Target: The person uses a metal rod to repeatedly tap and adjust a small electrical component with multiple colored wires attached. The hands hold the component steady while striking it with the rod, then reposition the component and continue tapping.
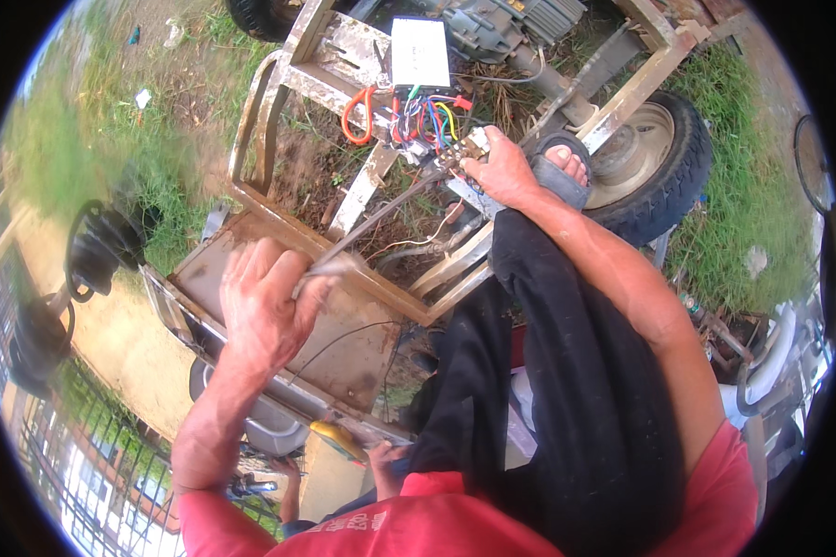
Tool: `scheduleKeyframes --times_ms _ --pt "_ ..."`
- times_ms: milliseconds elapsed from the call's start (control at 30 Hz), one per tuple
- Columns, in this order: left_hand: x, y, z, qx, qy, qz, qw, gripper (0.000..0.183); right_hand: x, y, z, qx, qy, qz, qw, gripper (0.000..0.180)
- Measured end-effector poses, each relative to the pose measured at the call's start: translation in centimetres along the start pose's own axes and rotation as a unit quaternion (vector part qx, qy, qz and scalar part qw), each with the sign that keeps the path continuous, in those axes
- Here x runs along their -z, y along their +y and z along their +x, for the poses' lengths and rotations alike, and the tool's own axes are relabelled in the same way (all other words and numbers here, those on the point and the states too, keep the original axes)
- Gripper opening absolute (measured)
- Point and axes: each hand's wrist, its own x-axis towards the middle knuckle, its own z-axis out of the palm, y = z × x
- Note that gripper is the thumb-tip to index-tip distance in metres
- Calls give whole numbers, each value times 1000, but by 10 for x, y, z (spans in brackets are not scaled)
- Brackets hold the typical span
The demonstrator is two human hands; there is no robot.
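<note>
My left hand (268, 296), slightly blurred, is closed around the near end of a long, thin, brownish rod or strip (383, 216). The far end reaches a small part with metal pieces and a white end (465, 150), perhaps a connector block. This part is pinched between the fingers of my right hand (498, 167). Just beyond it, a bundle of coloured wires (425, 122) comes out of a silver controller box (420, 54). An orange cable loop (357, 118) lies left of the bundle, and a red connector (462, 103) is at its right.
A rusty vehicle frame (334, 261) spans the middle, with a rubber-tyred wheel (658, 160) at right and a motor with axle housing (477, 31) beyond. My sandalled foot (563, 170) is beside my right hand. Another person's hand (388, 456) is near a yellow device (338, 440) below.
</note>
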Motion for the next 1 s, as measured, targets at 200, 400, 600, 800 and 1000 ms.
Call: scheduleKeyframes --times_ms 200,400,600,800,1000 --pt "-32 23 -11 437 52 -546 713 53 2 -5 -2 6 0 16 1000 46" --pt "-52 56 -39 383 206 -483 760 51 4 -3 -2 15 -1 8 1000 46" --pt "-35 40 -54 179 80 -247 949 64 5 -7 -3 3 3 5 1000 46" --pt "-9 28 -26 32 119 40 992 56 3 -5 -1 6 1 3 1000 45" --pt "-16 27 -9 296 24 -330 896 33 5 -7 -4 13 0 -3 1000 46"
